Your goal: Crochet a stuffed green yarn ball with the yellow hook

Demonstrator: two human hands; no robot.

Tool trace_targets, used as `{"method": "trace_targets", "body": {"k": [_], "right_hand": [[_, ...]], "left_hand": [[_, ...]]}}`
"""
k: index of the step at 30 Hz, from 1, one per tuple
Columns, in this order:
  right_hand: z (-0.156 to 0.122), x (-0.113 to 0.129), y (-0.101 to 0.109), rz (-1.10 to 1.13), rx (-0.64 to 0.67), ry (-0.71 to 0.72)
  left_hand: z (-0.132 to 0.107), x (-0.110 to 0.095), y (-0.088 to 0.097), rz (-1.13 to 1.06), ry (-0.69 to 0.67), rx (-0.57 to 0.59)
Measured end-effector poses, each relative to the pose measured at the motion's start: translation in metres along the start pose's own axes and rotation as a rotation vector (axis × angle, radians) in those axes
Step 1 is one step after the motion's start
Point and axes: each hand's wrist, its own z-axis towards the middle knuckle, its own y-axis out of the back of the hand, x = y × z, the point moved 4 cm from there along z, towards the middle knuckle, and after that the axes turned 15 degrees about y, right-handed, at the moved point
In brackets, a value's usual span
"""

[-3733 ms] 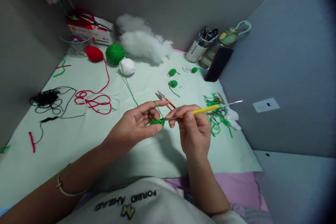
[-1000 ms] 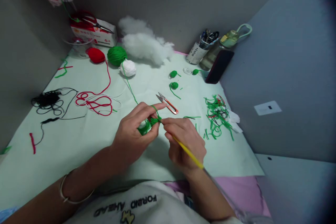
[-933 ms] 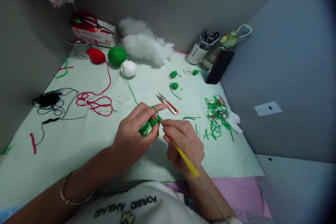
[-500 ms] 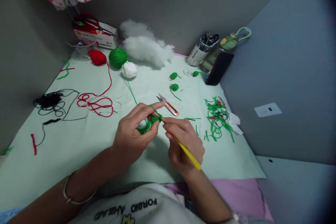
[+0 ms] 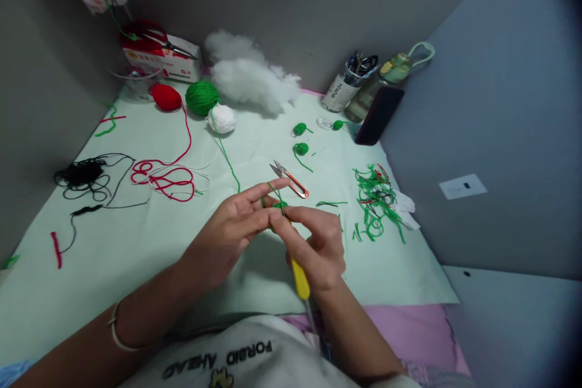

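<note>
The hook (image 5: 299,279) now hangs steeply toward the person's shirt (image 5: 245,354), nearer the person than the snips (image 5: 294,183); half a second ago it slants along the right forearm. The right hand (image 5: 316,248) has turned with it, thumb and fingertips clamped on the hook and close against the left thumb. The left hand (image 5: 227,227) is pinched on the small green knitted piece (image 5: 278,206), its forefinger stretched straighter toward the snips than before, with yarn looped over it. That piece sits just on the person's side of the snips, and fingers cover more of it than earlier. The snips lie where they were.

The surface is a table under a pale green cover (image 5: 127,239), with pink cloth (image 5: 413,327) showing along the near edge, right of the snips. Beyond the snips lie small green balls (image 5: 301,148); farther back and to their left are a green yarn ball (image 5: 202,98), a white one (image 5: 222,119), a red one (image 5: 167,97) and fluffy stuffing (image 5: 250,79). Left of the snips is a black tangle (image 5: 82,173); to their right, a heap of scraps (image 5: 377,200). A pen cup (image 5: 339,92), a bottle (image 5: 397,68) and a leaning phone (image 5: 379,115) stand behind the snips to the right, before grey walls (image 5: 282,0).
</note>
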Motion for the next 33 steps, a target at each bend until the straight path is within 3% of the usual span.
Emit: {"method": "trace_targets", "body": {"k": [3,6,8,11,14,16,19,22,24,26,29,33], "right_hand": [[0.002,-0.011,0.005,0.255,-0.165,-0.275],[0.0,-0.019,0.004,0.509,-0.317,-0.549],[-0.001,-0.021,0.002,0.58,-0.352,-0.629],[-0.001,-0.017,0.004,0.51,-0.322,-0.596],[0.002,-0.008,0.01,0.382,-0.228,-0.439],[0.003,-0.005,0.012,0.343,-0.165,-0.371],[0.0,-0.01,0.01,0.437,-0.19,-0.459],[-0.006,-0.022,-0.001,0.672,-0.271,-0.616],[-0.007,-0.026,-0.007,0.737,-0.275,-0.63],[-0.006,-0.026,-0.009,0.698,-0.269,-0.592],[-0.004,-0.022,-0.008,0.578,-0.218,-0.518],[-0.001,-0.007,-0.005,0.202,-0.039,-0.222]], "left_hand": [[0.002,-0.004,0.005,-0.019,0.042,0.042],[0.001,-0.011,0.009,0.042,-0.048,0.013],[0.0,-0.012,0.009,0.104,-0.105,-0.021],[-0.004,-0.014,0.01,0.31,-0.245,-0.17],[-0.012,-0.023,0.007,0.638,-0.523,-0.371],[-0.016,-0.027,0.005,0.78,-0.648,-0.425],[-0.013,-0.026,0.008,0.716,-0.524,-0.35],[-0.004,-0.014,0.011,0.466,-0.267,-0.122],[-0.001,-0.007,0.01,0.325,-0.183,0.004],[0.001,-0.002,0.008,0.232,-0.157,0.057],[0.003,0.002,0.005,0.154,-0.139,0.025],[0.007,0.006,0.0,-0.029,-0.109,-0.014]]}}
